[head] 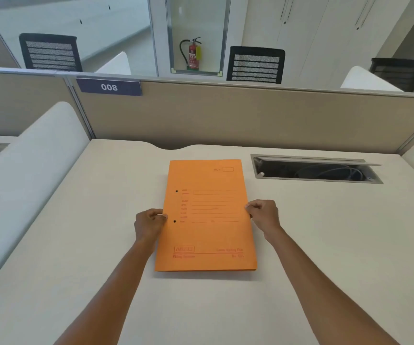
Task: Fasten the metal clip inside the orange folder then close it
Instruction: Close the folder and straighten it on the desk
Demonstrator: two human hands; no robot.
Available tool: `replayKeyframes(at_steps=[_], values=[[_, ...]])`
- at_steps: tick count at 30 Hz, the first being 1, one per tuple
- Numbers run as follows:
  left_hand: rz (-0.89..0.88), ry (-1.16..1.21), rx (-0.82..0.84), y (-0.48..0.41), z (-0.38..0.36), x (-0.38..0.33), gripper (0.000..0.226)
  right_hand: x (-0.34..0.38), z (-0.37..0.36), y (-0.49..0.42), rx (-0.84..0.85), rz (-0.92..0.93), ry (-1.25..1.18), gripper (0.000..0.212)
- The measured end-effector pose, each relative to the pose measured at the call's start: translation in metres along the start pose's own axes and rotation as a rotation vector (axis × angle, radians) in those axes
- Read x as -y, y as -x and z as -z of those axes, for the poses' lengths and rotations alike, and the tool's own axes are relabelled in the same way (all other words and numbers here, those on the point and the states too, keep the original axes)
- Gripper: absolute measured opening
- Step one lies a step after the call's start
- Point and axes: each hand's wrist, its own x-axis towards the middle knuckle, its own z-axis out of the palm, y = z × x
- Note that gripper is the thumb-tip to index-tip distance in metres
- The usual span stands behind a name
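Orange card folder [206, 215] lies closed on the pale desk [325, 232].
Left hand [149, 224] pinches its left edge by two punched holes [174, 221]; right hand [263, 212] pinches the opposite edge.

We see the orange folder [206, 215] lying closed and flat on the table [325, 232], front cover up, long sides running away from us. Red printed lines and text mark the cover, and two small dark holes sit near its left edge.
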Motion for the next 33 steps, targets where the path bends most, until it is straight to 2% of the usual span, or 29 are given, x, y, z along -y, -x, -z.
replayKeyframes(at_steps=[4,7,16,21,28,30,33], values=[[-0.060,-0.107,-0.037,-0.024,-0.006,-0.006,0.019,0.007,-0.019,-0.021,-0.038,0.008,0.063,0.010],[-0.087,-0.209,-0.051,-0.036,-0.012,-0.007,0.012,0.007,-0.031,-0.032,-0.038,0.009,0.139,0.011],[-0.161,-0.429,-0.124,-0.046,-0.020,-0.002,0.015,0.000,-0.047,-0.047,-0.020,0.004,0.319,0.015],[-0.168,-0.456,-0.130,-0.039,-0.022,0.003,0.012,-0.002,-0.047,-0.048,-0.025,0.026,0.410,0.022],[-0.213,-0.509,-0.111,-0.037,-0.018,0.002,0.014,-0.002,-0.047,-0.051,-0.027,0.019,0.516,0.021],[-0.333,-0.672,-0.179,-0.033,-0.019,0.003,0.032,0.001,-0.046,-0.050,-0.069,0.073,0.592,0.025],[-0.629,-0.850,-0.279,-0.026,-0.026,0.000,0.047,0.005,-0.047,-0.044,-0.158,0.331,0.682,0.036]])
